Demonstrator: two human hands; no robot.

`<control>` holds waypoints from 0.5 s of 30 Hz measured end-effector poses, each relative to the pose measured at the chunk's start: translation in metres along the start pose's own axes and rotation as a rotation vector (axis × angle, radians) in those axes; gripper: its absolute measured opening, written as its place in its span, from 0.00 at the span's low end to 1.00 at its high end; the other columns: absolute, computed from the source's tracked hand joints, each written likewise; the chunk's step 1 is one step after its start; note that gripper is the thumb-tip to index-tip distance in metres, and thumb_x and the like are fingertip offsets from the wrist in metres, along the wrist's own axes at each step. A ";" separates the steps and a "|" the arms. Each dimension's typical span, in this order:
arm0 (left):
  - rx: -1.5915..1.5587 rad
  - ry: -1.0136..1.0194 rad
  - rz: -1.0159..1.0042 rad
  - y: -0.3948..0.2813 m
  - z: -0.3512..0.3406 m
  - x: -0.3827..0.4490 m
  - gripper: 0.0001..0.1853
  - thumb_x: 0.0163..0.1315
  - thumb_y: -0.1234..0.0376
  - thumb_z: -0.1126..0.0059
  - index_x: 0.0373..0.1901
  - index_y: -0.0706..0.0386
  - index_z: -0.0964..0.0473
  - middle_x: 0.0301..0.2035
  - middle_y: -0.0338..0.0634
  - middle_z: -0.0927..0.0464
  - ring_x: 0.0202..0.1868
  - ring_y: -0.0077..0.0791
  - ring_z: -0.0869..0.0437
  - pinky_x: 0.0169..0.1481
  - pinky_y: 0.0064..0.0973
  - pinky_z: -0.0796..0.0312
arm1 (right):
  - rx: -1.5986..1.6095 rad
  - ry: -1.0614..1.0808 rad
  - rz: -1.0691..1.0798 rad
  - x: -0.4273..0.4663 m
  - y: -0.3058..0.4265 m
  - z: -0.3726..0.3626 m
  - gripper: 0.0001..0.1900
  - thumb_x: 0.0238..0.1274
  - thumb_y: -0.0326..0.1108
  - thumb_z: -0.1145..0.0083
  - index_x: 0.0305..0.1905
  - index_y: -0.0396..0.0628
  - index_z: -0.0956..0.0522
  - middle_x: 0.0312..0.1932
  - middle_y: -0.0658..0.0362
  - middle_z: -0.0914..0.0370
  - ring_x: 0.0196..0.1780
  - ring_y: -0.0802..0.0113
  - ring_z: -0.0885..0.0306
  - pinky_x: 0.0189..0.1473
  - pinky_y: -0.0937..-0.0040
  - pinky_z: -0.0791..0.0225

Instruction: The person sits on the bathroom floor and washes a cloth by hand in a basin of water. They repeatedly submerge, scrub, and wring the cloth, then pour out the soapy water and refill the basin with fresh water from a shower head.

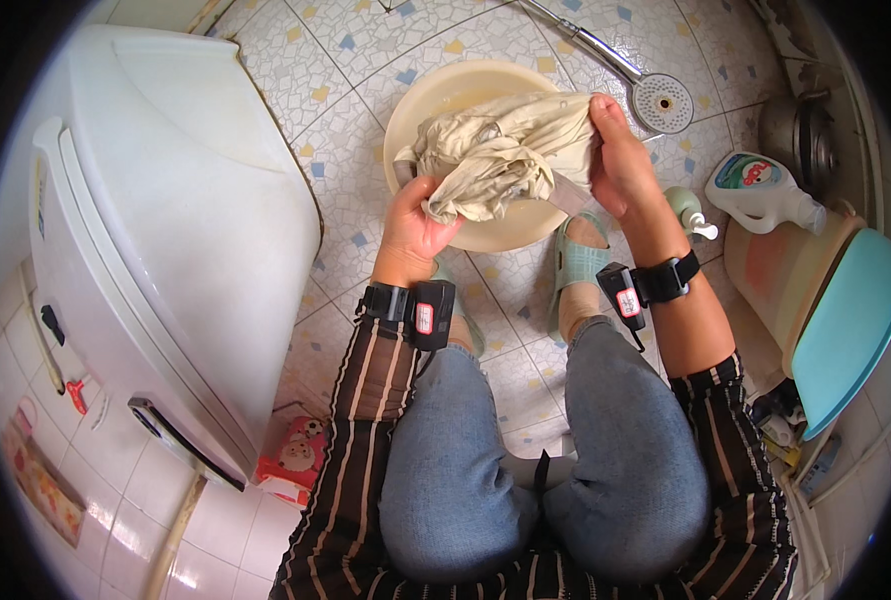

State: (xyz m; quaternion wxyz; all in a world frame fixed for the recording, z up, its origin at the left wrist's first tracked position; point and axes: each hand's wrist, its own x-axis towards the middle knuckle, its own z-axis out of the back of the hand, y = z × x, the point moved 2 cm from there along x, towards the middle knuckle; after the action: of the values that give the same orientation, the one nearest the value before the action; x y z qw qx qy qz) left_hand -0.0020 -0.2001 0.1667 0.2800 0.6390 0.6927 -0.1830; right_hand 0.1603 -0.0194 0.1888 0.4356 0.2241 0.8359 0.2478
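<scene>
A wet-looking, crumpled cream cloth garment point(498, 154) is stretched between my two hands over a round cream plastic basin point(483, 238) on the tiled floor. My left hand point(417, 217) grips its lower left part, thumb on top. At the upper right, my right hand point(621, 161) pinches the garment's edge between thumb and fingers. A greyish strip of fabric point(569, 196) hangs beside my right hand. Some yellowish water point(464, 97) shows inside the basin behind the cloth; the rest of the basin's inside is largely hidden.
Beyond the basin a chrome shower head point(663, 103) lies on the floor. To the right are a pump bottle point(687, 210), a white detergent bottle point(753, 187), a metal kettle point(794, 142) and a bucket with a blue basin point(850, 330). A white refrigerator point(190, 187) stands left.
</scene>
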 end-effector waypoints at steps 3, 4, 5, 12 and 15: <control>0.167 0.283 -0.054 0.001 0.002 -0.003 0.31 0.54 0.70 0.48 0.61 0.72 0.39 0.59 0.56 0.31 0.62 0.49 0.30 0.69 0.44 0.40 | -0.038 0.081 -0.102 -0.015 -0.012 -0.019 0.22 0.71 0.48 0.52 0.64 0.53 0.37 0.61 0.56 0.34 0.61 0.66 0.32 0.61 0.68 0.36; 0.323 0.033 -0.161 0.006 -0.020 -0.008 0.38 0.46 0.82 0.55 0.66 0.59 0.44 0.56 0.52 0.31 0.59 0.45 0.28 0.65 0.43 0.33 | -0.122 0.189 -0.116 -0.016 -0.019 -0.015 0.26 0.69 0.48 0.49 0.66 0.53 0.39 0.63 0.54 0.36 0.62 0.65 0.34 0.61 0.68 0.36; 0.419 0.079 -0.209 0.008 -0.036 -0.008 0.40 0.45 0.82 0.55 0.67 0.58 0.45 0.56 0.51 0.32 0.60 0.44 0.29 0.64 0.42 0.33 | -0.206 0.298 -0.130 -0.016 -0.027 -0.012 0.29 0.67 0.49 0.46 0.68 0.52 0.40 0.65 0.53 0.38 0.64 0.64 0.35 0.61 0.68 0.37; 0.647 0.109 -0.352 0.004 -0.045 -0.008 0.45 0.44 0.80 0.55 0.70 0.55 0.52 0.57 0.48 0.34 0.60 0.40 0.29 0.63 0.37 0.32 | -0.369 0.303 -0.132 -0.019 -0.026 -0.012 0.22 0.64 0.42 0.41 0.58 0.42 0.29 0.44 0.59 0.21 0.45 0.76 0.24 0.48 0.76 0.30; 0.657 0.013 -0.305 -0.004 -0.043 -0.011 0.44 0.45 0.80 0.55 0.70 0.55 0.52 0.56 0.48 0.33 0.57 0.38 0.28 0.59 0.36 0.30 | -0.090 0.280 -0.057 -0.018 -0.011 -0.018 0.19 0.70 0.40 0.50 0.59 0.41 0.30 0.47 0.56 0.21 0.49 0.71 0.22 0.51 0.71 0.28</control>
State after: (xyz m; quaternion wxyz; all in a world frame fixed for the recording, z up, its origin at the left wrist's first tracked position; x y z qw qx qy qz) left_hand -0.0127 -0.1826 0.2063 0.0246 0.5855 0.6859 -0.4314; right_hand 0.1529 -0.0427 0.2018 0.3314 0.1437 0.8825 0.3012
